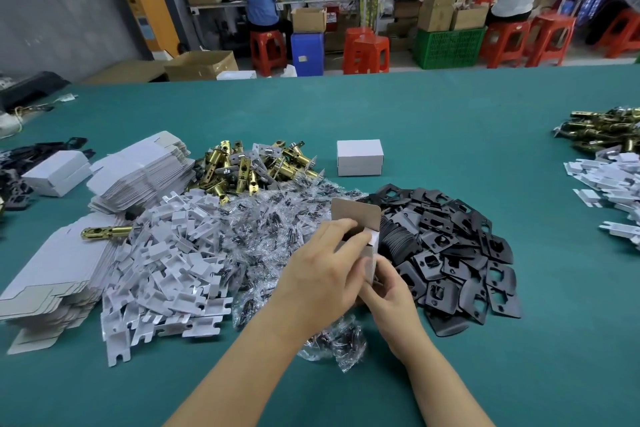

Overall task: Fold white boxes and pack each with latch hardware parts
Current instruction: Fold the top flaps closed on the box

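Note:
A small white box point(355, 215) stands on end in front of me with its top flap open. My left hand point(322, 274) grips its left side, fingers curled over the open mouth. My right hand point(388, 288) holds the lower right side, thumb against the box wall. What is inside the box is hidden. Around it lie brass latch bolts point(249, 166), bagged screws point(277, 218), white plastic pieces point(173, 253) and black strike plates point(460, 246). Flat unfolded box blanks point(138, 173) are stacked at the left.
A closed white box point(360, 158) stands behind the piles on the green table point(450, 114). More closed boxes point(57, 172) sit at far left, more latches point(606, 128) and white pieces point(609, 180) at right. Two people sit at a bench behind.

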The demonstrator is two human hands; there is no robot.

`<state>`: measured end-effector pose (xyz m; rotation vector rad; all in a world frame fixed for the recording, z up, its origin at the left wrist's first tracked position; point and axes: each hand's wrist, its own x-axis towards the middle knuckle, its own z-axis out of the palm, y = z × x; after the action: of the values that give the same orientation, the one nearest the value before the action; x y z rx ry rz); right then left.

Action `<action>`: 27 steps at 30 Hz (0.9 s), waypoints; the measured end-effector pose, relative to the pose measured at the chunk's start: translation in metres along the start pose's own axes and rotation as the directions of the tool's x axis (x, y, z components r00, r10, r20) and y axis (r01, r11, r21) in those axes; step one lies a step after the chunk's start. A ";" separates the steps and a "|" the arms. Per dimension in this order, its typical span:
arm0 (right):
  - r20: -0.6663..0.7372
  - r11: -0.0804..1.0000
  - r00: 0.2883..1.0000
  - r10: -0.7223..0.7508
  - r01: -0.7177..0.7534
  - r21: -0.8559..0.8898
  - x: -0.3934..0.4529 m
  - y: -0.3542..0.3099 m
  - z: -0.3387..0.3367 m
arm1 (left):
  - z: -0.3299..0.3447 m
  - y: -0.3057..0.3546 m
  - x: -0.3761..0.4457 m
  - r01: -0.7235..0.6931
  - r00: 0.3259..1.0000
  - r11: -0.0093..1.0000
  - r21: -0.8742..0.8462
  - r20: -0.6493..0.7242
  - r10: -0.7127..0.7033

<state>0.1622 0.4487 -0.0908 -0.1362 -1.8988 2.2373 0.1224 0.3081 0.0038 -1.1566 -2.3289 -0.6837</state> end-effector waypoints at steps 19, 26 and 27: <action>0.131 0.998 0.990 0.057 -0.061 0.024 -0.001 0.002 -0.005 | -0.011 -0.052 0.015 0.633 0.741 0.275 -0.723 0.465 -0.484; 0.124 0.983 0.992 -0.031 0.052 -0.175 -0.005 0.007 0.001 | -0.012 -0.047 0.024 0.628 0.755 0.296 -0.720 0.473 -0.454; 0.120 0.968 0.990 -0.073 0.099 -0.232 -0.007 0.006 0.003 | -0.012 -0.048 0.023 0.631 0.752 0.294 -0.718 0.475 -0.456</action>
<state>0.1674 0.4434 -0.0964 0.0361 -2.1828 1.9933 0.0722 0.2890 0.0158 -0.6424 -2.5627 -2.3164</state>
